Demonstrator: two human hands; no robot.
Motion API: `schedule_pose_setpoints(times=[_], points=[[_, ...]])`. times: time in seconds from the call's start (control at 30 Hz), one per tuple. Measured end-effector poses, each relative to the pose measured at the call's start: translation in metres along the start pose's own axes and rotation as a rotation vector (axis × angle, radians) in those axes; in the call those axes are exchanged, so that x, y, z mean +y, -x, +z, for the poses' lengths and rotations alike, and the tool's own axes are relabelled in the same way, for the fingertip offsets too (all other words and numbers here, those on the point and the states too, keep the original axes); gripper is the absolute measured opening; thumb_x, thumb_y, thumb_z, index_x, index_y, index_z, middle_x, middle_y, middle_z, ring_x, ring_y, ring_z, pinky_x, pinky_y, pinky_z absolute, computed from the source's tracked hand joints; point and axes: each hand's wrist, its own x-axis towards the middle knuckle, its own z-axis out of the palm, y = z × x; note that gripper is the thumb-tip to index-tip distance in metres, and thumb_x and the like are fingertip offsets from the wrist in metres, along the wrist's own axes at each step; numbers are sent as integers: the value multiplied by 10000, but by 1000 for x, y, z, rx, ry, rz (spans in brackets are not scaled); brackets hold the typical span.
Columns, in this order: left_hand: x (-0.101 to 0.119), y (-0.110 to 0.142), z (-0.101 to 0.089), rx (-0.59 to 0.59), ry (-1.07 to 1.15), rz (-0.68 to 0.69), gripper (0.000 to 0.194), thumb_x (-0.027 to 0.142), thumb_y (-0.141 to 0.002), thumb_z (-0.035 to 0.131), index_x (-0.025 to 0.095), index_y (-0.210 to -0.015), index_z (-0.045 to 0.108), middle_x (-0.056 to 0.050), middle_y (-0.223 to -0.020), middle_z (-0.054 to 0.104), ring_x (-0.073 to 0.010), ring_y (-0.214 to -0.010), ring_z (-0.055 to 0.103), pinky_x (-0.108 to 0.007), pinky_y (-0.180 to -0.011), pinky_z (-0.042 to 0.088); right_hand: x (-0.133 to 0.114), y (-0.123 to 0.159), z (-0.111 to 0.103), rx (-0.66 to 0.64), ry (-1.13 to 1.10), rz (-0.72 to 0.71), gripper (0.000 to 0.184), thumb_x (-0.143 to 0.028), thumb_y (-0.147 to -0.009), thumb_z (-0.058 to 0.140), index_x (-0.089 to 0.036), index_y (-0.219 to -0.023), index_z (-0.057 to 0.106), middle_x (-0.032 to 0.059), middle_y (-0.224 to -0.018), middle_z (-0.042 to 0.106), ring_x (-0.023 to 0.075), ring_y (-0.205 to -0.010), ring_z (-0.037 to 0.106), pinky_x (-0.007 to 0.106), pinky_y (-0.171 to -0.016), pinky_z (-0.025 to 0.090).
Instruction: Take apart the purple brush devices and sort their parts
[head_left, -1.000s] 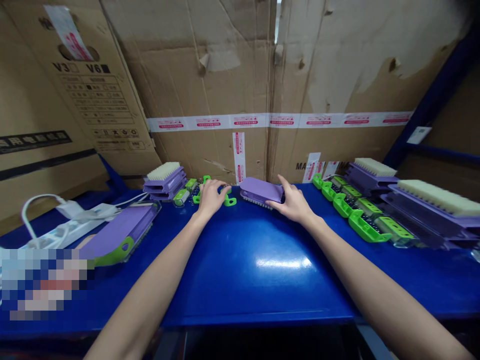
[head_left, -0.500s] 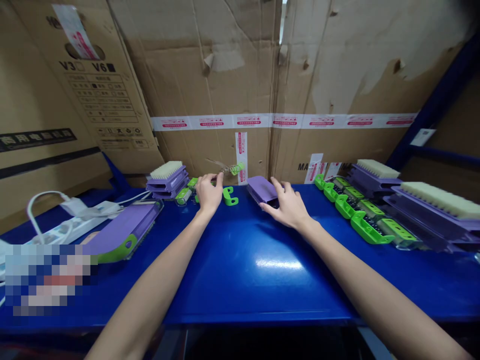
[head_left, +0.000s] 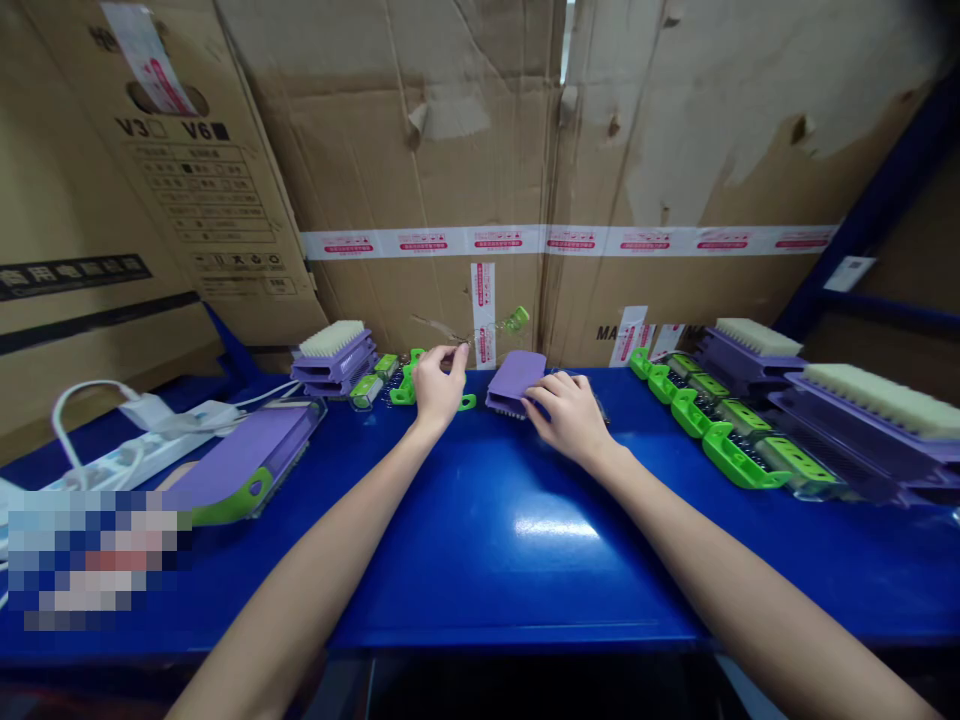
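Observation:
My left hand [head_left: 440, 382] is closed in a pinch, its thumb and fingertips together. From its fingertips stretches a thin, blurred, see-through piece with a bright green end [head_left: 516, 319], in front of the cardboard. Just beneath that hand, a green curved clip [head_left: 466, 402] shows in part on the table. Under my right hand [head_left: 568, 412], a purple brush part [head_left: 516, 382] with pale bristles along its lower edge is gripped by its right side. Those fingers are curled and hide that end. Something clear shows at the hand's right edge, too blurred to name.
Purple parts with cream bristle blocks [head_left: 334, 340] stand at back left and right [head_left: 874, 395]. Green clips [head_left: 739, 462] and green-topped pieces [head_left: 787, 455] line the right. On the left lie a purple-green brush [head_left: 247, 460] and a white power strip [head_left: 161, 440]. Cardboard [head_left: 420, 170] walls the back.
My left hand has moved slightly right, and the green-ended piece has swung right and up. The purple part has turned under my right hand, which has shifted a little lower.

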Motion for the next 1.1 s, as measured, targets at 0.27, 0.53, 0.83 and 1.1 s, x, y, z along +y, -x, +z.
schedule_pose_setpoints(times=[0.27,0.53,0.83,1.1], points=[[9,10,6,-137,79,30,256,377,-859,541,177,-774,678,-56,-757,685,-181,-750,618,-293,-727,458,-3,3,7,-194,75,84,530,-469,-944,346,-170,-1366,463,164,-1354,493,308,-1207,391,470,-924,291],[4,8,3,-225,87,-8,292,386,-881,480,186,-744,643,-44,-719,670,-177,-725,607,-284,-685,434,2,4,14,-267,-46,266,605,-490,-952,274,-180,-1472,289,179,-1338,488,330,-1224,398,539,-932,336],[6,8,4,-263,156,-168,406,488,-864,448,166,-684,619,-23,-612,632,-137,-574,553,-255,-579,397,11,1,10,112,-236,251,337,-379,-927,405,-197,-1091,637,123,-1134,629,262,-1092,523,433,-887,379],[-1,1,5,-398,356,-407,472,599,-792,514,160,-641,597,-3,-520,540,-84,-421,404,-226,-431,306,13,-1,13,279,-721,374,228,-402,-807,560,-207,-912,504,84,-981,644,213,-912,609,373,-822,470]])
